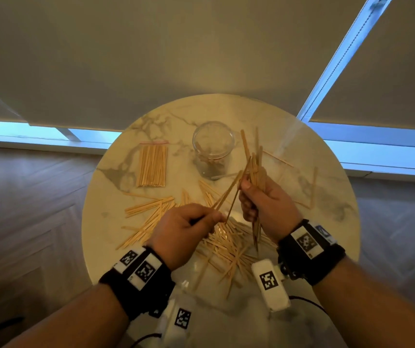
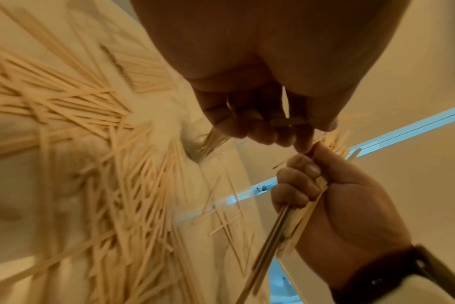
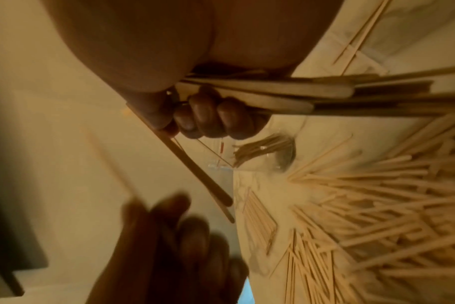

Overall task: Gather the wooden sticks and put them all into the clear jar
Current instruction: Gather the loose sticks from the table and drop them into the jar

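From the head camera, the right hand (image 1: 268, 200) grips a bundle of wooden sticks (image 1: 254, 167) above the round marble table (image 1: 327, 197), just right of the upright clear jar (image 1: 212, 149). The left hand (image 1: 185, 229) pinches a few sticks whose far ends reach the bundle. Loose sticks (image 1: 224, 244) litter the table below both hands; a bagged pack (image 1: 152, 165) lies left of the jar. The left wrist camera shows the right hand's fingers (image 2: 296, 185) curled round the bundle. The right wrist camera shows the same clasp (image 3: 210, 115), with the left hand blurred.
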